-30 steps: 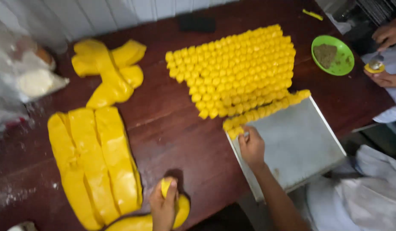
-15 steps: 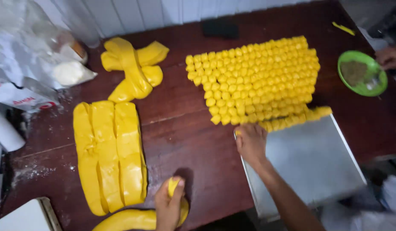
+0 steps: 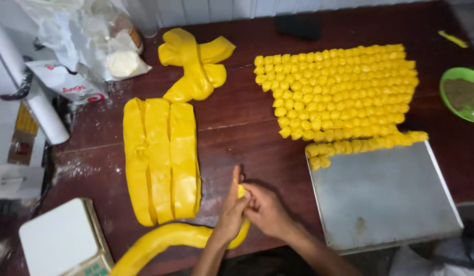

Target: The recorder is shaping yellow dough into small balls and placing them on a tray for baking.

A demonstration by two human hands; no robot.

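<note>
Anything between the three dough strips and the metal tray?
Head view: bare wooden table, except near the front, where both hands pinch the dough roll.

One head-worn camera looks steeply down, close, over the wooden table (image 3: 247, 133).

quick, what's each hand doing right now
left hand: closed on the end of the yellow dough rope.
right hand: pinching the dough rope's tip.

two hands (image 3: 252, 212); three long yellow dough strips (image 3: 162, 158) side by side; one dough rope (image 3: 165, 240) near; one metal tray (image 3: 385, 199) right; one green plate (image 3: 462, 94) far right; one white scale (image 3: 63, 240) near left; dough balls (image 3: 339, 92) too many to count
</note>
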